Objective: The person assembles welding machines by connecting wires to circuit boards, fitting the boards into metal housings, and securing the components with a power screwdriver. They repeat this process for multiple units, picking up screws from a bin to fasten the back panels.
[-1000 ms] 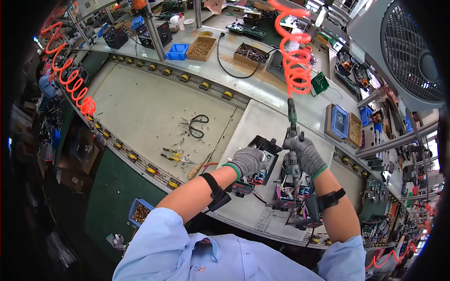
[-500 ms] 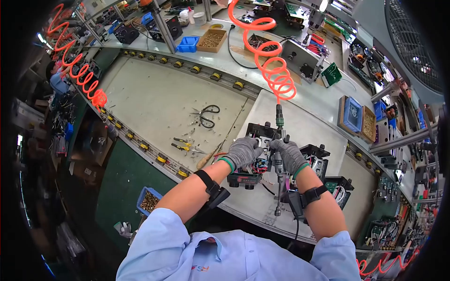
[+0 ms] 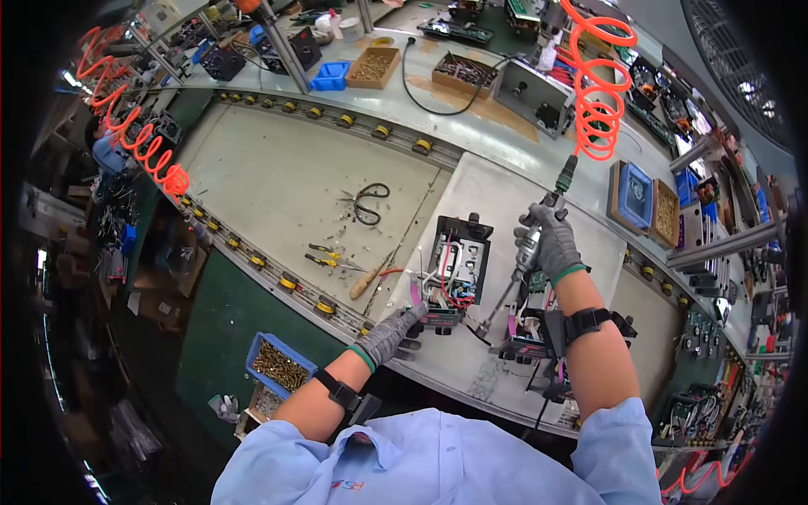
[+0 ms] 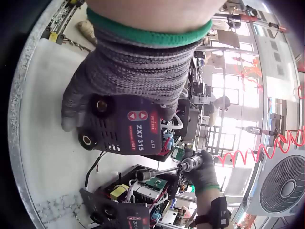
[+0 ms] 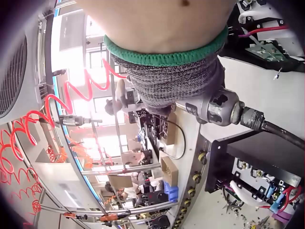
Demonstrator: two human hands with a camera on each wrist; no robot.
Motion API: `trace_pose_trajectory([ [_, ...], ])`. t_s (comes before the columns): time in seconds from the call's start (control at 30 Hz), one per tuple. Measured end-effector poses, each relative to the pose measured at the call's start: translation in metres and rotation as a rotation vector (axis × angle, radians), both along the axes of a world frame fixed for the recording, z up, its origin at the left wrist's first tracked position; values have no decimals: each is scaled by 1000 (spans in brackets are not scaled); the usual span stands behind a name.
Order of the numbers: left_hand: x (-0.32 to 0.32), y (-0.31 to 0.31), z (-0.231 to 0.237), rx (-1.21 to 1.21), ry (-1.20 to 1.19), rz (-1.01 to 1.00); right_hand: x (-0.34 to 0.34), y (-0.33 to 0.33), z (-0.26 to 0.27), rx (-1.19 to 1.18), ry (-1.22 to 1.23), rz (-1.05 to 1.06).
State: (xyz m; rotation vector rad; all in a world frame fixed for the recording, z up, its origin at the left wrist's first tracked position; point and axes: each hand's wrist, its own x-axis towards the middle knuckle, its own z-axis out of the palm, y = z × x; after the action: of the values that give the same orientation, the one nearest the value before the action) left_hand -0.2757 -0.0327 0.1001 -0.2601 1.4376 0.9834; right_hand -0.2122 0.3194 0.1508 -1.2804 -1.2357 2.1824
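My left hand [image 3: 389, 338] grips the front panel of an open black device [image 3: 461, 263], which stands upright on the white board. The left wrist view shows the gloved hand [image 4: 138, 74] spanning the panel [image 4: 125, 125] with its knobs, fingers at either end. My right hand [image 3: 552, 242] holds a pneumatic driver [image 3: 528, 251] over the board, its long shaft slanting down between two devices. The socket tip hangs near the second open device [image 3: 528, 324]. In the right wrist view the hand [image 5: 171, 83] is wrapped round the driver body [image 5: 219, 107].
An orange coiled hose [image 3: 599, 101] rises from the driver. Black scissors [image 3: 369, 204], yellow pliers [image 3: 322, 256] and loose screws lie on the left surface. A blue bin [image 3: 282, 364] of screws stands near my left forearm. Beyond the roller rail are parts boxes [image 3: 373, 67].
My left hand has moved from the device's upper part down to its front panel. The driver has swung right and now tilts, with my right hand higher and farther right.
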Motion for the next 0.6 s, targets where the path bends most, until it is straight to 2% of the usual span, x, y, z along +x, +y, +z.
trace_pose_trajectory([
  [0.03,4,2,-8,-8,-17,-13,-3,-1,-7,58,35,-30],
  [0.1,5,6,-23,104,3,139,-13,-7,-19,45,-14,-97],
  [0.13,5,7,-20,99,43,137,-18,-9,-29,59,-18,-123],
  [0.17,3,5,-19,89,31,122,-23,-11,-38,73,-21,-149],
  [0.27,-6,1,-20,144,223,-21,-33,-17,-51,70,-63,-158],
  [0.3,-9,0,-23,141,213,-33,-36,-18,-55,59,-124,-129],
  [0.4,-18,-3,-30,200,-51,30,-42,-24,-64,144,-193,-149],
  [0.6,-15,-2,-23,271,-150,97,-47,-18,-90,229,-369,-134],
])
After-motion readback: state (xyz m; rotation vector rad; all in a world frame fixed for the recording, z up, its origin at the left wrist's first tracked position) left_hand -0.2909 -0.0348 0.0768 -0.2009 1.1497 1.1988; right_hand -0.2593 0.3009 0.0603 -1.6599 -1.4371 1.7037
